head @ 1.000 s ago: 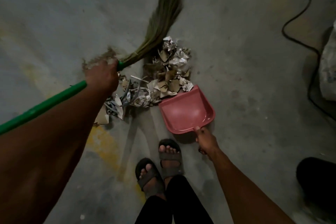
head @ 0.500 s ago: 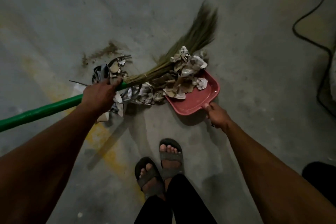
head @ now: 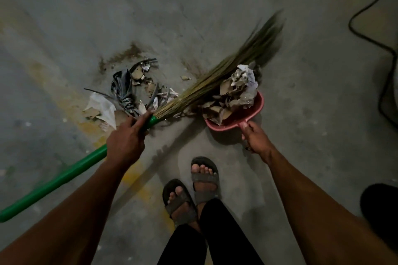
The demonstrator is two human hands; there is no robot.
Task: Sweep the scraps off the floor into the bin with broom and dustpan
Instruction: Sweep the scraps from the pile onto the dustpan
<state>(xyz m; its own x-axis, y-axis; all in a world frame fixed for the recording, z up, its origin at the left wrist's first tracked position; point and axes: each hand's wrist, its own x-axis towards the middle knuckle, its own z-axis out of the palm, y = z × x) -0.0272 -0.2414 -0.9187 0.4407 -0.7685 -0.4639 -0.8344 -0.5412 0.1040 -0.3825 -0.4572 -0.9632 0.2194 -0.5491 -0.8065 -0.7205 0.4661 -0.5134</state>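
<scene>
My left hand [head: 127, 139] grips the green handle of a grass broom [head: 217, 80] just below its bristles, which slant up to the right, blurred at the tips. My right hand [head: 255, 137] holds the handle of a pink dustpan [head: 257, 106] resting on the concrete floor. Crumpled paper and cardboard scraps [head: 234, 90] fill the pan, with the bristles lying against their left side. More scraps [head: 127, 94], dark straps and a white sheet, lie on the floor to the left of the broom head.
My sandalled feet [head: 191, 189] stand just behind the pan and broom. A black cable [head: 364, 17] snakes across the floor at the upper right. A dark object [head: 381, 206] sits at the lower right edge. Yellow paint marks [head: 137, 176] streak the floor.
The broom has swept from left of the heap to the right, pushing much of the scrap pile into the dustpan. The pan has slid right with my right hand and now holds a heap.
</scene>
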